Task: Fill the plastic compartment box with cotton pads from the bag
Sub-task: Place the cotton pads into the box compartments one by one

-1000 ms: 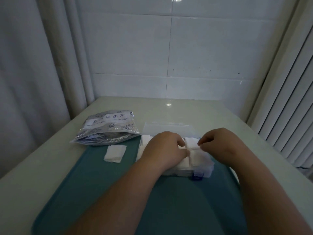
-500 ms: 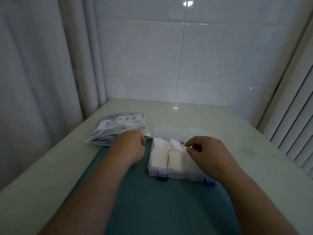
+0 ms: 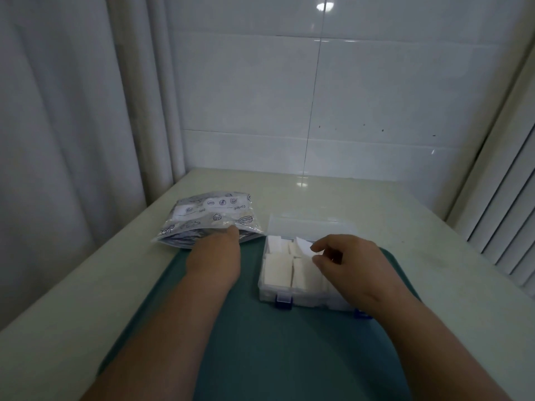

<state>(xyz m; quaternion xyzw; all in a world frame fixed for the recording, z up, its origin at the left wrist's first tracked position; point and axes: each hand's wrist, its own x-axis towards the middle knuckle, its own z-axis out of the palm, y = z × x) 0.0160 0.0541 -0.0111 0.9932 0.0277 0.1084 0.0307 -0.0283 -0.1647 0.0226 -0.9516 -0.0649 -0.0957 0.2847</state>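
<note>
My right hand (image 3: 350, 264) pinches a tilted cotton pad (image 3: 302, 245) over the pad-filled compartment box (image 3: 270, 297) on the teal tray (image 3: 269, 357). Farther left, my left hand (image 3: 215, 257) touches the mouth of the bag (image 3: 208, 215), fingers hidden, grip unclear.

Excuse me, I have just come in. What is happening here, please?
A person is filling a clear compartment box on a teal tray with cotton pads. The right hand hovers over the box, fingertips at one tilted pad in the back row. The left hand reaches to the mouth of the printed bag. Several compartments already hold pads.
</note>
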